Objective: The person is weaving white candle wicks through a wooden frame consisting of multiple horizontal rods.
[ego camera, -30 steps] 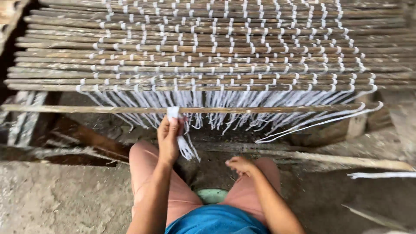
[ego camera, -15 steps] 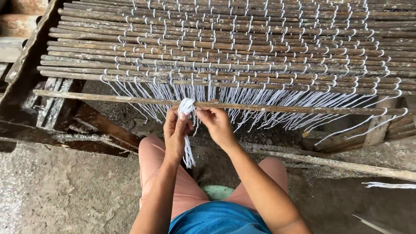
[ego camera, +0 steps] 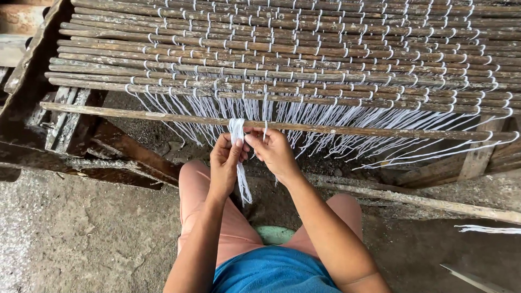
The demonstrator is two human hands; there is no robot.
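I see the left hand clenched on the white string bundle, which hangs vertically across the horizontal loose stick, right hand pinching a strand just beside it.

The person wears a blue top and salmon-pink shorts, with both forearms bare and no rings or watch on either hand.
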